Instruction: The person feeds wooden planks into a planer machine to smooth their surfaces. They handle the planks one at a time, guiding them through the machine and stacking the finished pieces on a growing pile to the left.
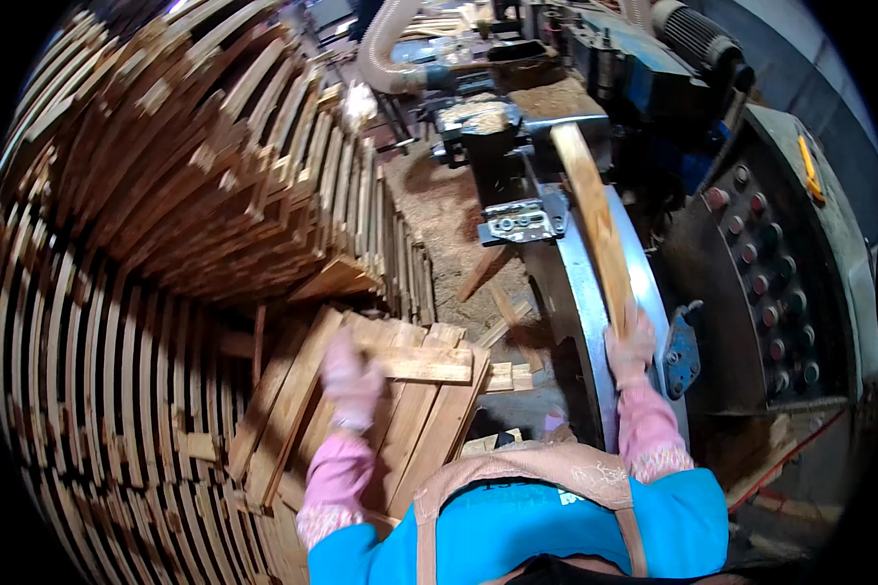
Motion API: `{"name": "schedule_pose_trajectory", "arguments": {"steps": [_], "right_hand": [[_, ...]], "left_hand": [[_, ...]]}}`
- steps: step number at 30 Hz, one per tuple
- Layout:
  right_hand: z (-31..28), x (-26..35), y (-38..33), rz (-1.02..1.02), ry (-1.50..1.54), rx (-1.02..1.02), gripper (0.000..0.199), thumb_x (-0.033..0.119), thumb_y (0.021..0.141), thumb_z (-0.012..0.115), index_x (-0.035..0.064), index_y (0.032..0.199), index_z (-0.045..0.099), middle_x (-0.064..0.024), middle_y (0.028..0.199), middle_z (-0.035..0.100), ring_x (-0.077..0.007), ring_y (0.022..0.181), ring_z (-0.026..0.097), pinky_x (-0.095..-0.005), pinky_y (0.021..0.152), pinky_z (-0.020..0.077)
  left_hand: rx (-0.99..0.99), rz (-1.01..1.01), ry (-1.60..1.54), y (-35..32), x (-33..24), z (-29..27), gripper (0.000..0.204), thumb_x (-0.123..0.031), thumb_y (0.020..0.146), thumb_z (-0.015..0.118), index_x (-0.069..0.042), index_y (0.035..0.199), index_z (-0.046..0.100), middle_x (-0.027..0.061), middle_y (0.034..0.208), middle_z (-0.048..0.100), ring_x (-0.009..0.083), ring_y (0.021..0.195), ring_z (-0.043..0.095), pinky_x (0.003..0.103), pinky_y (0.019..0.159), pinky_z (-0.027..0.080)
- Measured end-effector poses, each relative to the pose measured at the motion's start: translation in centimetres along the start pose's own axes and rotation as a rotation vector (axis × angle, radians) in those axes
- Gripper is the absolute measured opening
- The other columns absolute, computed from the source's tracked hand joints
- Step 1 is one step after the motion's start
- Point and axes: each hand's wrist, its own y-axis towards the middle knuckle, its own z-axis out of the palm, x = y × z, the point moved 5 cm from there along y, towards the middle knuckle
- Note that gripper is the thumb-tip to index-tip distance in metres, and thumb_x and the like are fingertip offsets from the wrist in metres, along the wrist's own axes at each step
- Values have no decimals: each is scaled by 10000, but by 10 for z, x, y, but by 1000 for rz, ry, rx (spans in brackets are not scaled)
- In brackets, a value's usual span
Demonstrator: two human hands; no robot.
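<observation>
My right hand (631, 346) is closed around the near end of a narrow wooden board (595, 219). This board lies lengthwise on the shiny metal bed (626, 255) of a woodworking machine, its far end by the machine's head. On my left, my left hand (349, 380) is over a pile of flat boards (415, 424), beside a short board (424, 365) lying across them. Motion smears its fingers, so I cannot make out whether they grip anything.
Tall stacks of wooden strips (215, 166) rise on the left. A slanted control panel (766, 263) with several round buttons stands at the right, a yellow-handled tool (810, 168) on its top. A ribbed hose (385, 44) curves down at the back. Sawdust (439, 224) covers the floor between.
</observation>
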Motion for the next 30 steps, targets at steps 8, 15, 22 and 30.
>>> {"name": "schedule_pose_trajectory", "arguments": {"steps": [8, 15, 22, 30], "right_hand": [[-134, -30, -180, 129, -53, 148, 679, 277, 747, 858, 117, 1347, 583, -139, 1293, 619, -414, 1151, 603, -538, 932, 527], [-81, -8, -59, -116, 91, -7, 438, 278, 811, 783, 93, 1178, 630, -166, 1061, 652, -401, 1024, 630, -542, 849, 494], [-13, 15, 39, -194, 11, 166, 374, 326, 847, 769, 134, 1146, 651, -124, 1041, 670, -347, 1066, 640, -514, 897, 478], [54, 76, 103, 119, 1031, 485, 822, 485, 909, 798, 81, 1562, 505, -222, 1420, 644, -387, 1383, 565, -495, 1170, 421]], "left_hand": [[168, -340, 540, -98, 158, -85, 941, 2, 689, 777, -6, 1568, 440, 240, 1518, 514, 393, 1441, 469, 420, 1245, 363], [434, -341, 477, -40, 62, -89, 933, -128, 744, 825, -42, 1576, 413, 257, 1338, 651, 439, 1250, 620, 472, 1089, 513], [322, -218, -283, 97, -51, -76, 592, -166, 849, 723, 9, 1400, 596, 203, 1168, 750, 336, 1044, 735, 413, 948, 581], [371, -380, -1412, 213, -180, 42, 356, -166, 901, 751, 20, 1193, 669, 102, 952, 733, 232, 863, 725, 386, 827, 610]]}}
